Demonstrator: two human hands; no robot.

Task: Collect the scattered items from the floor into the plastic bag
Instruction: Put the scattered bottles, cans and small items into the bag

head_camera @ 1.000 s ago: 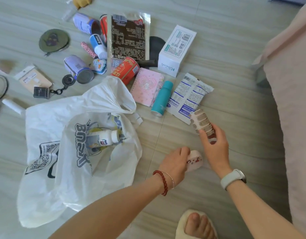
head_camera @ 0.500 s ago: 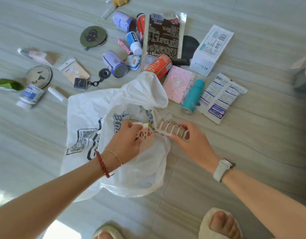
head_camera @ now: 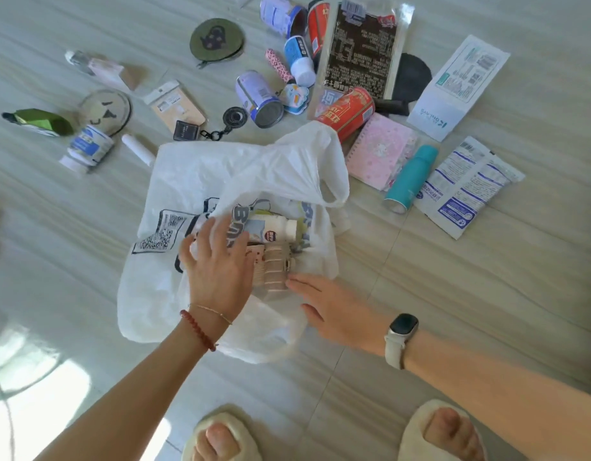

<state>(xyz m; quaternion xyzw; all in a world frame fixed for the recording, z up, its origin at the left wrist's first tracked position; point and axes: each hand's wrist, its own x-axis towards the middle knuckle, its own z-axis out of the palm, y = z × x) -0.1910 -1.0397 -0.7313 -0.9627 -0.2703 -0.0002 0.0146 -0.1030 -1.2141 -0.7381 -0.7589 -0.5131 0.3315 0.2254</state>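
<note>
Judging by the frame's centre, the beige ridged plastic hair claw (head_camera: 274, 267) should settle deep inside the thin white printed plastic bag (head_camera: 254, 168), clear of its mouth. The left hand (head_camera: 217, 264) lies spread on the bag, its grip holding nothing; the right hand (head_camera: 337, 311) is loose-fingered, fingertips at the claw.

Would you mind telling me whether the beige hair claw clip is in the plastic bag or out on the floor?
In: the hair claw clip lies within the plastic bag opening, beside a white bottle.

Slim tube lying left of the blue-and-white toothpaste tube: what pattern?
Pink with dark leopard-like spots, on the slim tube; seen best in the head view.
</note>
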